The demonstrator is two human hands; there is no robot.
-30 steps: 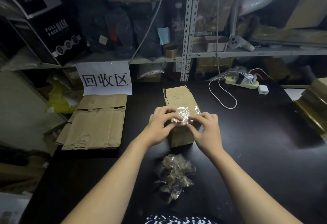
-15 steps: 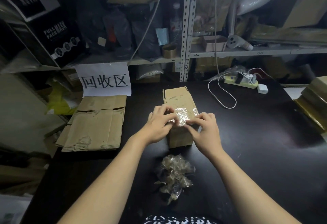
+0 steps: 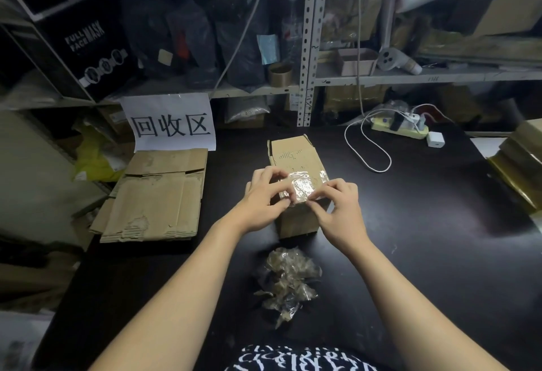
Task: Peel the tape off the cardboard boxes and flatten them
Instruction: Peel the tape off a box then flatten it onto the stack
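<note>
Cardboard sheets [image 3: 155,194] are lying flattened in a stack well to the left of the left hand, at the desk's [image 3: 425,238] left edge, and a white paper sign [image 3: 171,123] is hanging just beyond that stack. The left hand [image 3: 261,203] is resting against the top left side of a small cardboard box [image 3: 293,153], its fingers curling over the box's upper edge while the thumb and forefinger are pinching the near left corner of a shiny patch of clear tape [image 3: 303,184]. The box is standing on the desk between the two hands, its long side running away from the person, and the tape is sitting across its top at the near end. The right hand [image 3: 337,209] is resting at the box's near right corner, its thumb and forefinger pinching the near edge of the same tape just beside the left hand's fingertips, the other fingers curling loosely. Nearer the person than both hands, between the forearms, a wad of peeled tape [image 3: 289,279] is lying crumpled on the desk. Beyond and to the right of the right hand, a white cable [image 3: 368,150] is looping across the desk toward a power strip [image 3: 399,130], with a white charger [image 3: 435,139] sitting just beside it. Far right of that hand, golden-brown boxes [image 3: 522,165] are lying stacked at the desk's edge.
</note>
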